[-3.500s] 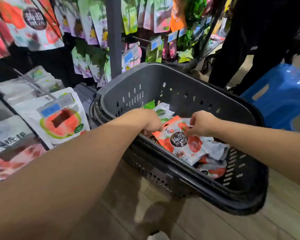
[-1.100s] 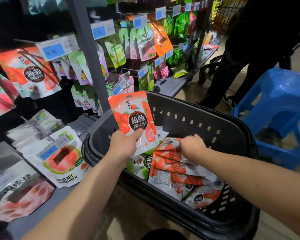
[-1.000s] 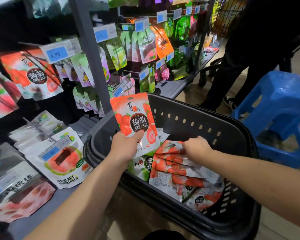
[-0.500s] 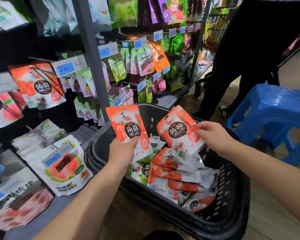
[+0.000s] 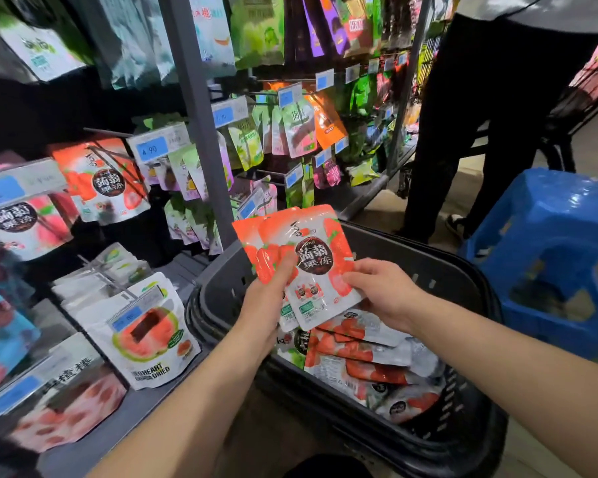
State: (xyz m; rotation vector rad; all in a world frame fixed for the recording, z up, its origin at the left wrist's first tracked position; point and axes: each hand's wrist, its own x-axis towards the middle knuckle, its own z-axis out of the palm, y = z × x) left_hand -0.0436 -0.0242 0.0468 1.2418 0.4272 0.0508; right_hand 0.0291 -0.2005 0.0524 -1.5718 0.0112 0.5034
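Two red-and-white strawberry jelly pouches (image 5: 316, 260) are stacked one on the other, held upright above a dark grey shopping basket (image 5: 442, 267). My left hand (image 5: 273, 298) grips their left side with the thumb across the front. My right hand (image 5: 384, 291) pinches the right edge of the front pouch. Several more pouches of the same kind (image 5: 366, 360) lie in the basket bottom. Matching pouches (image 5: 104, 181) hang on a shelf hook at the left under a 4.90 price tag (image 5: 152, 148).
Snack racks with hanging bags fill the left and back, divided by a grey upright post (image 5: 194, 108). Watermelon pouches (image 5: 145, 332) lie on the lower shelf. A blue plastic stool (image 5: 553, 250) stands right of the basket. A person in dark trousers (image 5: 463, 132) stands behind it.
My right hand lifted a second pouch from the basket and brought it left onto the pouch in my left hand. Both hands now hold the pair together.
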